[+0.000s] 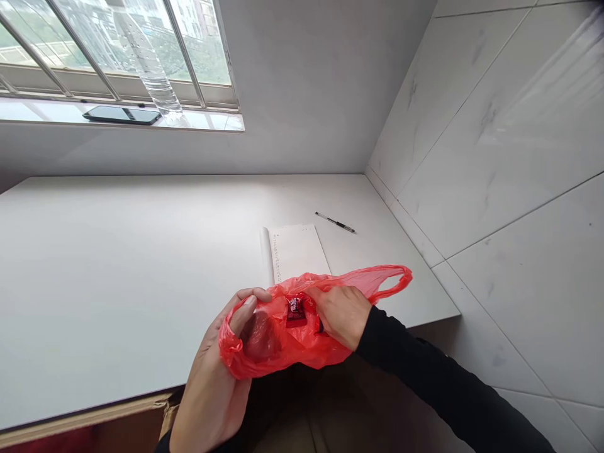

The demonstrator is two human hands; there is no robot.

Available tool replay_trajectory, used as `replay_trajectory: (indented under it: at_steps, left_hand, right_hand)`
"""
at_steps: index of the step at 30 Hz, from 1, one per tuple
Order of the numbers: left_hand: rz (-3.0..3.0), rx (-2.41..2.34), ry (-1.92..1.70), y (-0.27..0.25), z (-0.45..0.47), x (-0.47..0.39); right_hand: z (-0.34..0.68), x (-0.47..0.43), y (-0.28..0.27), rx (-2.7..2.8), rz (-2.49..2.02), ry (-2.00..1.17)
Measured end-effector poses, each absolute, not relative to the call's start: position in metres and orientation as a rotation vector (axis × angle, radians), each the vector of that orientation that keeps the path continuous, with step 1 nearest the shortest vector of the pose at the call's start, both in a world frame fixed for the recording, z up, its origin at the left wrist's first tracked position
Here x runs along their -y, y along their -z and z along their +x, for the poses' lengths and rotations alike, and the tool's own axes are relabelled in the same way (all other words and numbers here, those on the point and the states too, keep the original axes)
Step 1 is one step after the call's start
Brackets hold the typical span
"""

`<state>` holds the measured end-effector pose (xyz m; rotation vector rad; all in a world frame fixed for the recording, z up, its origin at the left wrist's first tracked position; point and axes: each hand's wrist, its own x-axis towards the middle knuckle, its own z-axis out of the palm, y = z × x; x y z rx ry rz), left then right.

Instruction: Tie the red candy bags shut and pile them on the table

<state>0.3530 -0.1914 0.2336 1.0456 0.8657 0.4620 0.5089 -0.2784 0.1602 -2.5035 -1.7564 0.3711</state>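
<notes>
A thin red plastic bag (302,355) is held open above the front edge of the table, one loop handle stretching to the right. My left hand (236,321) grips its left rim, thumb on the inside and fingers around the outside. My right hand (342,311) reaches into the bag's mouth from the right, with its fingers curled downward. Beside those fingers sits a small dark red wrapped packet (296,313) with pale print. The right fingertips are mostly hidden, so whatever they hold cannot be made out.
A white table (117,270) spreads ahead. On it lie an open notebook (299,251), partly behind the bag, and a black pen (335,222). The windowsill carries a phone (123,114) and a water bottle (153,72). A tiled wall (509,157) bounds the right; a cardboard box (127,409) is below left.
</notes>
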Motion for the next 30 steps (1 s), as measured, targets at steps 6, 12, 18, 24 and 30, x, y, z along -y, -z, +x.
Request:
replay_trajectory:
  at_steps: [6,12,18,24,30]
  left_hand:
    - [1.033,-0.864,-0.476,-0.233,0.354,0.191]
    - [1.058,-0.856,-0.468,-0.235,0.351,0.187]
    - [1.086,-0.849,-0.486,-0.234,0.349,0.187]
    - [1.121,-0.821,-0.509,-0.237,0.337,0.18]
    - [1.199,-0.72,-0.616,-0.243,0.325,0.167]
  right_hand:
    - [0.505,0.295,-0.162,1.76,-2.492,-0.434]
    - [0.506,0.316,-0.164,1.736,-2.502,-0.472]
    - [0.516,0.317,-0.158,1.597,-2.546,-0.153]
    - [0.512,0.341,-0.19,1.401,-2.135,0.008]
    - [0.518,0.386,-0.223,1.048,-2.003,0.503]
